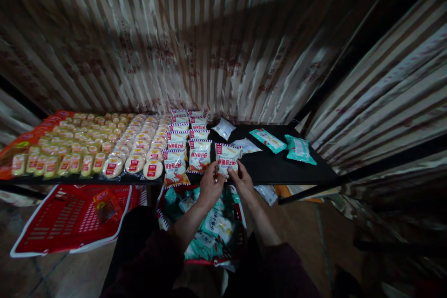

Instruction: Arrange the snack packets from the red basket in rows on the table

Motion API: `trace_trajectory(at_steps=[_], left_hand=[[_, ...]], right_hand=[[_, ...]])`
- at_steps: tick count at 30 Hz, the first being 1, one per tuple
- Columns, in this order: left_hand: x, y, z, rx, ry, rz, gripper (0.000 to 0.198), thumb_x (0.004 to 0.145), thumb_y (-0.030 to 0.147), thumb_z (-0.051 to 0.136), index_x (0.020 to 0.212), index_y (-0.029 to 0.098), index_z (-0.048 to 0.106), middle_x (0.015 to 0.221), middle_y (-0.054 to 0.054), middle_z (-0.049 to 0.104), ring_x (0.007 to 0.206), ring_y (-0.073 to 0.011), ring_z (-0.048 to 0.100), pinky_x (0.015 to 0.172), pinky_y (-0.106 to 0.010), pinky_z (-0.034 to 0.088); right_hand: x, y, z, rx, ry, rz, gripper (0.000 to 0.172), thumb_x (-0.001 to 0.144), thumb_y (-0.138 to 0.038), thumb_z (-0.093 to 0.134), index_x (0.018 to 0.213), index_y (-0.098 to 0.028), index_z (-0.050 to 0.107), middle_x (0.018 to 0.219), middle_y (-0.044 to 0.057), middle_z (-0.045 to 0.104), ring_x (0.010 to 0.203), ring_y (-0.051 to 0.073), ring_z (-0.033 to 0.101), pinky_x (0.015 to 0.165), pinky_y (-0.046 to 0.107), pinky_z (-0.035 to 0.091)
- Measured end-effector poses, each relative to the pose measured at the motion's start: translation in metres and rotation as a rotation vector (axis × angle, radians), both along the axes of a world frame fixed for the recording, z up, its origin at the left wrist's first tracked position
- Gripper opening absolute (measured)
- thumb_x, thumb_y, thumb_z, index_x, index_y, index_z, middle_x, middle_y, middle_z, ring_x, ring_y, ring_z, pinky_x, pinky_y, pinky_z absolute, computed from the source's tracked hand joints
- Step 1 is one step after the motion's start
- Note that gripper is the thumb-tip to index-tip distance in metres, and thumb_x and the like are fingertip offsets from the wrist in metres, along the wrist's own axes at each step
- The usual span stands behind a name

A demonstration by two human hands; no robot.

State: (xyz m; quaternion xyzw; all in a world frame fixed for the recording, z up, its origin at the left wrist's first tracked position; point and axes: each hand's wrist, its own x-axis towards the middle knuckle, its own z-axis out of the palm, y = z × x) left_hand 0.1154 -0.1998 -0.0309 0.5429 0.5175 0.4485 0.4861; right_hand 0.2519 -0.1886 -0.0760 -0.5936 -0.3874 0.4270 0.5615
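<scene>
Both my hands hold one white snack bag (pixel 226 153) with a striped top edge and red lettering, upright near the front of the black shelf (pixel 279 174). My left hand (pixel 211 185) grips its lower left side, and my right hand (pixel 243 181) its lower right corner. Just left of it, matching snack bags (pixel 199 154) stand in two rows running back. Behind and to the right lie two more pale bags, one of them a silvery bag (pixel 224 129). Farther right are a teal snack bag (pixel 268 140) and another teal bag (pixel 301 150).
Round wrapped rice crackers (pixel 135 164) and small yellow wrapped snacks (pixel 87 163) fill the shelf's left part. Below my arms stands a basket (pixel 243 237) of teal bags. A red basket (pixel 66 228) is at lower left. Striped curtains (pixel 195 46) hang behind.
</scene>
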Motion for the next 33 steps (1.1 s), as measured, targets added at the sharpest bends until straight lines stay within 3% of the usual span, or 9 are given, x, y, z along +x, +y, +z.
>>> trace_trajectory(at_steps=[8,14,23,33], left_hand=[[0.014,0.022,-0.001,0.001,0.086,0.029,0.049,0.080,0.016,0.053,0.128,0.016,0.050,0.127,-0.013,0.058,0.110,-0.0215,0.059,0.100,-0.037,0.045],[0.024,0.031,-0.008,-0.020,0.068,0.004,0.049,0.078,0.016,0.054,0.127,0.017,0.052,0.126,-0.010,0.060,0.115,-0.0219,0.057,0.103,-0.038,0.042],[0.035,0.035,-0.007,-0.015,0.094,-0.020,0.049,0.077,0.018,0.056,0.126,0.022,0.053,0.123,-0.006,0.062,0.112,-0.0216,0.058,0.103,-0.038,0.043],[0.029,0.041,-0.003,0.010,0.202,0.032,0.048,0.080,0.020,0.052,0.128,0.016,0.051,0.131,-0.012,0.056,0.119,-0.0236,0.053,0.106,-0.039,0.039]], right_hand=[[0.010,0.026,-0.007,0.033,0.024,0.048,0.072,0.071,-0.050,0.069,0.135,-0.023,0.049,0.111,0.005,0.070,0.100,0.026,0.065,0.090,0.042,0.051],[0.018,0.028,-0.008,0.027,-0.018,-0.028,0.072,0.071,-0.051,0.068,0.134,-0.023,0.050,0.117,0.006,0.067,0.107,0.028,0.063,0.092,0.043,0.051],[0.019,0.025,0.002,0.009,-0.083,-0.123,0.072,0.072,-0.052,0.065,0.134,-0.017,0.050,0.126,0.010,0.062,0.115,0.028,0.058,0.101,0.042,0.044],[0.016,0.039,-0.018,0.032,-0.049,-0.082,0.071,0.070,-0.052,0.067,0.133,-0.022,0.051,0.117,0.006,0.067,0.109,0.027,0.061,0.094,0.043,0.049]])
